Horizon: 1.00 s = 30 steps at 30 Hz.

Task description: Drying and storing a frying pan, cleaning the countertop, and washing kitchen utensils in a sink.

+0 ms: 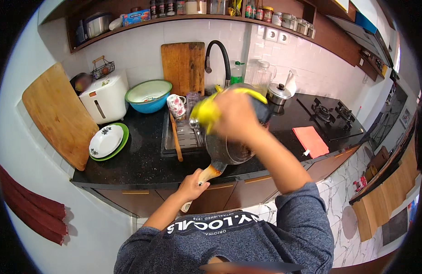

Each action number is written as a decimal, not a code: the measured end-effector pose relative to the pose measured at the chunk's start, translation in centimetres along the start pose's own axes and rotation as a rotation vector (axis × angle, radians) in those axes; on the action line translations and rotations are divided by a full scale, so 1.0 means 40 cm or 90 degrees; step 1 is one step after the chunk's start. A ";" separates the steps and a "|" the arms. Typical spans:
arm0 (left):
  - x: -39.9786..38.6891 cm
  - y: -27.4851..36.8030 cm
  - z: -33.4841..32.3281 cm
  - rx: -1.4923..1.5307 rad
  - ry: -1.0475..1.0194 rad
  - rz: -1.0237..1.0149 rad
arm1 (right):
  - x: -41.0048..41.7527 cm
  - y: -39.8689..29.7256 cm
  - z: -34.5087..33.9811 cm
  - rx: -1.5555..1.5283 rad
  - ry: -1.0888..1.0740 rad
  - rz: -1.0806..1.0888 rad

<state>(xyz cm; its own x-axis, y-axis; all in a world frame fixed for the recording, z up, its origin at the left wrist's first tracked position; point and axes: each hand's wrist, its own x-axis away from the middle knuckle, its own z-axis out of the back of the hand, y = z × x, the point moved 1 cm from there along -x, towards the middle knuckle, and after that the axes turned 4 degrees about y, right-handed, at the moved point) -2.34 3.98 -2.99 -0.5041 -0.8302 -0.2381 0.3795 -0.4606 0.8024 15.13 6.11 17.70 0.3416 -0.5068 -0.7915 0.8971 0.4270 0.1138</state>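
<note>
My left hand (pixel 193 186) grips the cream handle of a dark frying pan (pixel 216 145), which is tilted over the sink area. Blurred by motion, my right hand (pixel 235 114) holds a yellow cloth (pixel 206 111) above the pan and hides part of it. A black flexible faucet (pixel 226 56) rises behind. Left of the pan, a drying rack (pixel 187 140) carries a floral mug (pixel 176 105), clear glasses and a wooden utensil (pixel 175 137) whose end overhangs the rim.
Left on the counter are a white plate (pixel 106 140) on a green one, a blue basin (pixel 148 96) and a white container (pixel 104 99). At right lie an orange cloth (pixel 311 141), a lidded pot (pixel 279 93) and a gas hob (pixel 329 111). A cutting board (pixel 183 68) leans behind.
</note>
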 end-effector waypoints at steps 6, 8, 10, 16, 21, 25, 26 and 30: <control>0.019 -0.016 0.006 0.026 0.024 0.007 | -0.001 0.018 0.007 -0.111 -0.041 0.086; 0.017 -0.010 -0.013 0.021 0.009 -0.021 | -0.009 0.215 -0.012 -0.221 0.079 -0.243; 0.017 -0.018 -0.007 0.014 0.016 -0.030 | -0.021 0.194 -0.001 -0.199 0.100 -0.227; 0.031 -0.032 -0.003 -0.005 0.041 -0.067 | -0.008 0.025 0.030 -0.132 0.000 0.098; 0.028 0.030 -0.019 0.296 -0.108 0.061 | 0.093 0.388 -0.012 -0.574 0.045 -0.391; 0.003 0.017 -0.010 0.310 -0.092 0.062 | 0.201 0.218 -0.007 -0.130 0.259 -0.149; -0.004 0.022 -0.009 0.340 -0.092 0.063 | 0.240 0.157 -0.012 -0.089 0.231 -0.118; -0.026 0.021 -0.015 0.363 -0.063 0.074 | 0.277 0.012 0.009 -0.278 0.239 -0.155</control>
<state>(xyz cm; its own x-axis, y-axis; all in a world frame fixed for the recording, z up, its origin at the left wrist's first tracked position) -1.01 4.28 -2.39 -0.5644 -0.8193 -0.1012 -0.0275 -0.1039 0.9942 19.46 0.43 9.20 -0.0507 -0.3642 -0.9299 0.7121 0.6396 -0.2893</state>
